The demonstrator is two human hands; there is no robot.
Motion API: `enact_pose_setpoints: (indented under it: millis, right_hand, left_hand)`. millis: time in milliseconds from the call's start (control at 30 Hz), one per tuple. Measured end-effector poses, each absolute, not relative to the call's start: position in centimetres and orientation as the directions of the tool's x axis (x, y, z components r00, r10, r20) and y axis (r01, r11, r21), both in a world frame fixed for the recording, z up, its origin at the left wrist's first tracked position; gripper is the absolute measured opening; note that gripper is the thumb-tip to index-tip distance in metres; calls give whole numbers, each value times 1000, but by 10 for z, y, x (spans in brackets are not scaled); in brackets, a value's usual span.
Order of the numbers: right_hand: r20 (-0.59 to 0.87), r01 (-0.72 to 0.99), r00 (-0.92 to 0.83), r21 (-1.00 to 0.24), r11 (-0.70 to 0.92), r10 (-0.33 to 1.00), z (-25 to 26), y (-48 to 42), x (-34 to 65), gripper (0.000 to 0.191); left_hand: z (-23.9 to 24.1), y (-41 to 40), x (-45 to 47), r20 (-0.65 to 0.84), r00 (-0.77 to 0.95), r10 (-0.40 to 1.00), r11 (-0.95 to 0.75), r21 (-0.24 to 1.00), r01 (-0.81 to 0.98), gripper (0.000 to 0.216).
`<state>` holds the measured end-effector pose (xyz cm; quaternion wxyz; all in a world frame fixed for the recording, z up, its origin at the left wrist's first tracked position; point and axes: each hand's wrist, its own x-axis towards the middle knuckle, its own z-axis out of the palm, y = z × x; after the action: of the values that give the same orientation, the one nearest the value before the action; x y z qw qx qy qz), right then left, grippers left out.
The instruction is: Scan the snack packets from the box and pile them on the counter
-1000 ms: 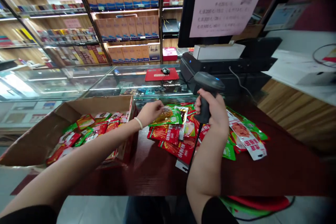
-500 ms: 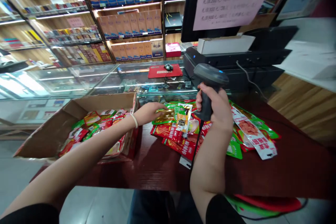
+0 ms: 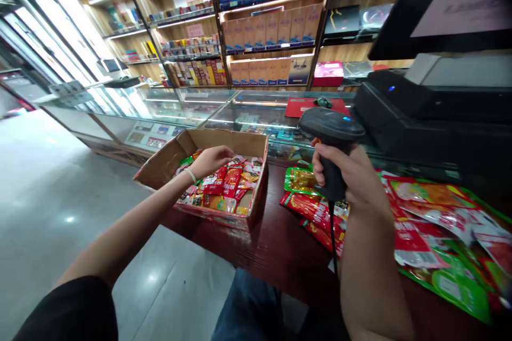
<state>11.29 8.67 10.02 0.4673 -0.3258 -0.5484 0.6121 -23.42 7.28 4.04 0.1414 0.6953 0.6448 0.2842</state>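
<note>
My right hand (image 3: 344, 170) is wrapped round the grip of a black barcode scanner (image 3: 331, 125), its cord hanging down. My left hand (image 3: 214, 161), a pale band at its wrist, hovers over an open cardboard box (image 3: 258, 208). Its fingers are loosely bent and apart from the packets, with nothing visible in them. Inside the box lie several small snack packets (image 3: 232, 180), mostly red, some green or white. Below the scanner, on the dark red counter, are red snack packets (image 3: 310, 209) and a green-edged golden one (image 3: 300, 179), partly hidden by my right hand.
More snack packets (image 3: 432, 240) spread over the right of the counter (image 3: 276, 256). Behind it are a glass display case (image 3: 224, 112), a red mouse pad (image 3: 298, 107) and a black till machine (image 3: 400, 117). Shelves of boxes (image 3: 272, 26) line the wall.
My left hand has moved left from the packets on the counter to above the box. The view has swung left. The scanner stays in my right hand.
</note>
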Motion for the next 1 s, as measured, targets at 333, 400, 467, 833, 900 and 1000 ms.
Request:
enact_pose_setpoints:
  millis: [333, 400, 467, 833, 900, 1000]
  right_hand:
    - [56, -124, -486, -992, -5, 872, 85, 87, 77, 29]
    - [51, -109, -491, -994, -3, 870, 85, 87, 74, 29]
    - [37, -96, -490, -995, -12, 871, 86, 86, 73, 29]
    - [64, -132, -470, -991, 2, 880, 89, 81, 81, 27]
    - [63, -147, -457, -989, -5, 887, 91, 80, 84, 29]
    - [59, -170, -438, -985, -19, 897, 94, 79, 87, 31]
  left_hand:
    - [-16, 69, -246, -20, 14, 1000, -2, 503, 864, 33]
    - [-23, 66, -233, -74, 48, 996, -16, 393, 920, 45]
    - [-28, 68, -224, -117, 38, 992, -2, 294, 956, 58]
    - [-10, 106, -229, -364, 5, 931, 130, 345, 930, 30]
    - [3, 108, -235, -358, 6, 934, 154, 415, 897, 27]
    - [22, 107, -239, -227, 10, 974, 170, 762, 625, 24]
